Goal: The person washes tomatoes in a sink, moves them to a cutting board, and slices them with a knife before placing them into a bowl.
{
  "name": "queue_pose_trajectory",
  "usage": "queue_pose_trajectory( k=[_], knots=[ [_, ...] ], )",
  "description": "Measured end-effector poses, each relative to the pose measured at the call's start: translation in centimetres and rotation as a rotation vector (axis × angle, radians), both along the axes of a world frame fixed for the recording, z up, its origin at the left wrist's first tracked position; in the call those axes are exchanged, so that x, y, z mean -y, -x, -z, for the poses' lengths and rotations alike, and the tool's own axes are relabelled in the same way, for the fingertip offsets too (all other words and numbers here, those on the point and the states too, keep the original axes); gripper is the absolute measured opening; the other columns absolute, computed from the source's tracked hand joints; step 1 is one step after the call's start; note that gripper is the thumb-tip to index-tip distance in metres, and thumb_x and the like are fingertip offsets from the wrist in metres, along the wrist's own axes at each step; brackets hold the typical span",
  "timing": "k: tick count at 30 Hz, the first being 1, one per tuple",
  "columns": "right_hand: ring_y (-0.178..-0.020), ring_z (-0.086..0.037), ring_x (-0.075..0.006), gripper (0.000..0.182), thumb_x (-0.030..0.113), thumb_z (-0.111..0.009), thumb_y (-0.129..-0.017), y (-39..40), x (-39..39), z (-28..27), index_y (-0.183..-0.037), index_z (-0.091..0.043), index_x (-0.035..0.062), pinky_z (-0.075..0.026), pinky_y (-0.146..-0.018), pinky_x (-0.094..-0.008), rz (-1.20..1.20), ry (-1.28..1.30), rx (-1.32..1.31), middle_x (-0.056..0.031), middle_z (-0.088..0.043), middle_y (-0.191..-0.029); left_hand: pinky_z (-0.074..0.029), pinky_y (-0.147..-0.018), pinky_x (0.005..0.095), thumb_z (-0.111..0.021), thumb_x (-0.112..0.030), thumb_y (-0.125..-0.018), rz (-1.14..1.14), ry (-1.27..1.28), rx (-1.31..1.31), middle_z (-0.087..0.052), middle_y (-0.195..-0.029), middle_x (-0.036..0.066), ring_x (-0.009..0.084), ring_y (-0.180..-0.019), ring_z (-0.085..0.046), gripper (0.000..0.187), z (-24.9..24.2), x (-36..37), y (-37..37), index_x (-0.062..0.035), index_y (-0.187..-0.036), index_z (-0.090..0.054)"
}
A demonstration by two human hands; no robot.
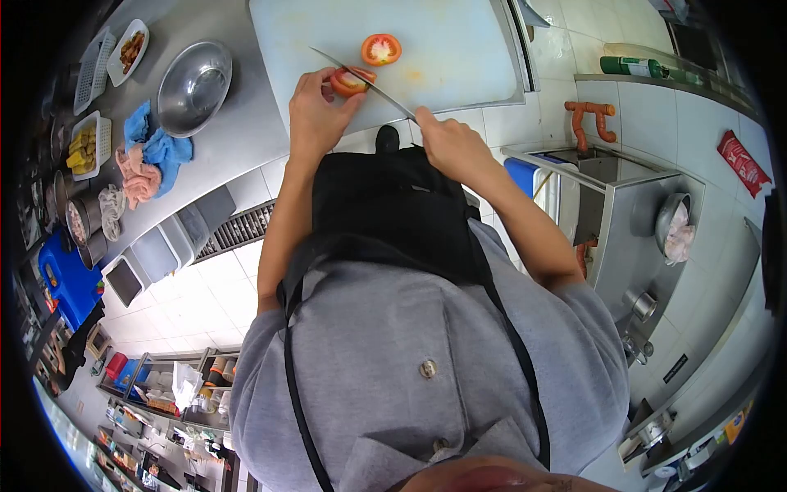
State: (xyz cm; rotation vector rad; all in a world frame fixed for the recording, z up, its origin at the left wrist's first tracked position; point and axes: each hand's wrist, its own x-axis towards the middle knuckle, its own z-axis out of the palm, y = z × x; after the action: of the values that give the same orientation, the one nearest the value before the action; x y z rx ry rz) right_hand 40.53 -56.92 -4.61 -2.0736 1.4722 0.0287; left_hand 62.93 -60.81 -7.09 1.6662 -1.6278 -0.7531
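On the white cutting board [443, 49] a halved tomato [381, 49] lies with its cut face up. Closer to me, my left hand [318, 115] pinches a second tomato half [348, 83] between thumb and fingers, its cut side partly showing. My right hand [447, 143] is wrapped round the handle of a kitchen knife [385, 96]. The blade crosses over the held tomato half, its tip pointing up and left past my left fingers. The knife's handle is mostly hidden in my right hand.
Left of the board stand a metal bowl [194, 88], blue cloth [168, 156] and pink cloth [138, 175]. Farther left are a white basket of yellow pieces [83, 152] and a white dish [129, 51] of brown food. A green bottle [630, 67] lies on the right ledge.
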Motion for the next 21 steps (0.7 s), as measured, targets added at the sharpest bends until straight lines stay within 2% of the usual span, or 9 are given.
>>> queue_pose_trajectory(
  k=[3, 7, 10, 12, 14, 17, 19, 21],
  knots=[
    [-0.076, -0.064, -0.0468, 0.018, 0.010, -0.049, -0.090, 1.3, -0.7, -2.0, -0.107, -0.045, 0.0041, -0.049, -0.066, -0.0571, 0.002, -0.077, -0.080, -0.0257, -0.064, -0.077, -0.055, -0.079, 0.0338, -0.082, -0.024, -0.073, -0.003, -0.015, 0.007, -0.066, -0.104, 0.015, 0.0234, -0.087, -0.067, 0.053, 0.0, -0.2, 0.1, 0.0045, -0.113, -0.064],
    [-0.077, -0.064, -0.0469, 0.017, 0.012, -0.050, -0.091, 3.1, -1.6, -2.9, -0.105, -0.045, 0.0044, -0.049, -0.066, -0.0572, -0.020, -0.093, -0.106, -0.0260, -0.063, -0.077, -0.055, -0.078, 0.0337, -0.085, -0.027, -0.072, 0.018, -0.007, 0.053, -0.065, -0.104, 0.015, 0.0233, -0.086, -0.067, 0.053, 0.9, -0.3, -0.7, 0.0039, -0.111, -0.066],
    [-0.070, -0.062, -0.0483, 0.018, 0.007, -0.054, -0.090, 3.1, -2.3, -4.0, -0.103, -0.042, 0.0048, -0.047, -0.063, -0.0572, 0.015, -0.142, -0.071, -0.0254, -0.062, -0.069, -0.055, -0.077, 0.0337, -0.085, -0.024, -0.072, 0.024, -0.008, 0.052, -0.064, -0.103, 0.015, 0.0233, -0.086, -0.067, 0.052, 0.4, -0.7, -1.4, 0.0043, -0.112, -0.066],
    [-0.068, -0.061, -0.0475, 0.019, 0.007, -0.055, -0.089, 2.6, -2.9, -4.5, -0.103, -0.042, 0.0040, -0.047, -0.062, -0.0565, 0.004, -0.008, -0.054, -0.0249, -0.061, -0.066, -0.055, -0.075, 0.0346, -0.085, -0.022, -0.072, 0.037, -0.018, 0.060, -0.064, -0.100, 0.015, 0.0245, -0.084, -0.066, 0.049, 0.0, -0.8, -1.4, 0.0036, -0.110, -0.066],
    [-0.068, -0.061, -0.0473, 0.020, 0.007, -0.055, -0.089, 2.6, -3.3, -4.8, -0.103, -0.042, 0.0039, -0.047, -0.061, -0.0565, -0.025, -0.014, -0.051, -0.0247, -0.061, -0.067, -0.054, -0.073, 0.0354, -0.084, -0.019, -0.071, 0.051, -0.026, 0.067, -0.063, -0.097, 0.015, 0.0257, -0.083, -0.065, 0.047, -0.4, -0.7, -1.3, 0.0029, -0.108, -0.067],
    [-0.068, -0.062, -0.0467, 0.020, 0.008, -0.056, -0.089, 2.6, -3.6, -5.6, -0.103, -0.042, 0.0038, -0.047, -0.060, -0.0561, -0.075, -0.002, -0.084, -0.0241, -0.061, -0.068, -0.055, -0.077, 0.0341, -0.083, -0.020, -0.073, 0.044, -0.070, 0.115, -0.064, -0.100, 0.016, 0.0240, -0.085, -0.066, 0.047, -1.0, -0.6, -1.0, 0.0047, -0.109, -0.066],
    [-0.067, -0.062, -0.0464, 0.020, 0.008, -0.056, -0.089, 2.7, -3.7, -6.2, -0.103, -0.042, 0.0038, -0.047, -0.059, -0.0557, -0.094, 0.009, -0.116, -0.0237, -0.061, -0.068, -0.055, -0.076, 0.0350, -0.083, -0.020, -0.073, 0.074, -0.037, 0.231, -0.064, -0.098, 0.016, 0.0254, -0.084, -0.067, 0.044, -1.4, -0.6, -0.6, 0.0048, -0.105, -0.067],
    [-0.072, -0.065, -0.0435, 0.027, 0.005, -0.056, -0.083, 2.8, -3.7, -6.8, -0.108, -0.045, 0.0037, -0.051, -0.062, -0.0525, -0.113, -0.021, -0.189, -0.0227, -0.063, -0.071, -0.054, -0.075, 0.0354, -0.082, -0.020, -0.072, 0.077, -0.027, 0.256, -0.064, -0.096, 0.017, 0.0261, -0.084, -0.067, 0.043, -1.3, -0.4, -0.5, 0.0048, -0.104, -0.067]
  ],
)
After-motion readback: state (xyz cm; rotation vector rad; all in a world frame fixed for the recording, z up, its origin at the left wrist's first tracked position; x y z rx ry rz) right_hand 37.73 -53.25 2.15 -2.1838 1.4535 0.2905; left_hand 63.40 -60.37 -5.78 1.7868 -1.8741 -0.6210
